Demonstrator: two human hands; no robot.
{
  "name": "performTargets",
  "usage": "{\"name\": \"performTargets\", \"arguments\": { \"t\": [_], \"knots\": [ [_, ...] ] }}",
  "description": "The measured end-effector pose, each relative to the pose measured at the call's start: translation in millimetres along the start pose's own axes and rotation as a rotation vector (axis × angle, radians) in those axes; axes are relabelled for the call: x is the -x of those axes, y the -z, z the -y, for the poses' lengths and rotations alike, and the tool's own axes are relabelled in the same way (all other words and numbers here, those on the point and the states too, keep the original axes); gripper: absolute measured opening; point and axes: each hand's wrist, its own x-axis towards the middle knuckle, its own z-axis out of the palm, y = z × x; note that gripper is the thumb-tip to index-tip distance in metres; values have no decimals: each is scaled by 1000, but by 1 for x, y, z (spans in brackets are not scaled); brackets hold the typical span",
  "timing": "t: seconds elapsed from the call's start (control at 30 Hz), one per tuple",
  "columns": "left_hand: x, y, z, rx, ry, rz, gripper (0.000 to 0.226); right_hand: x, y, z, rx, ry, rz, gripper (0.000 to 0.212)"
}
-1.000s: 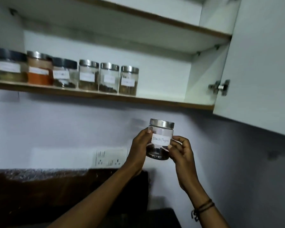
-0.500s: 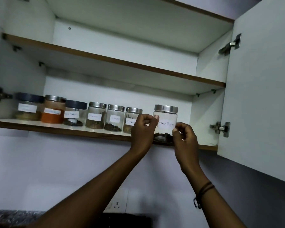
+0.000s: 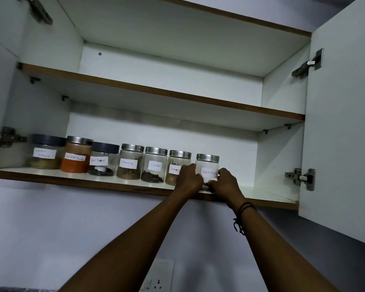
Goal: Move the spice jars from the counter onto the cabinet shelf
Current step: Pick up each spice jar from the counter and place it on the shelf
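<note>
Seven labelled spice jars stand in one row on the lower shelf [image 3: 76,177]. Left hand [image 3: 189,179] and right hand [image 3: 224,183] both grasp the rightmost, the Black Pepper jar [image 3: 207,165]. Cabinet white, doors open; wall socket [image 3: 156,279] below.

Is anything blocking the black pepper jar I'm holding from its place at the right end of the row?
Nothing visible. The black pepper jar sits on the shelf beside the cinnamon jar, with left hand and right hand gripping it.
</note>
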Motion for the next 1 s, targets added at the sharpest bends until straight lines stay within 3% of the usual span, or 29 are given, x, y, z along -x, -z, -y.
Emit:
{"name": "performTargets", "arguments": {
  "t": [0.2,0.33,0.47,0.6,0.87,1.0],
  "knots": [
    [-8,-6,6,-150,-27,60,22,-16,-11,-11,28,-32,-16,41],
    [0,-7,9,-145,-55,15,16,-11,-14,-15,15,9,-54,36],
    [32,-12,18,-7,-235,-95,34,23,-10,-23,-74,119,-176,42],
    [79,-27,30,56,-455,-117,28,80,-3,-46,-241,163,-189,36],
    [193,-97,63,245,-157,202,33,207,-6,-116,-336,-57,-134,23],
    [271,-135,79,323,-149,483,34,290,-20,-170,-283,-212,-102,20]
  ]
}}
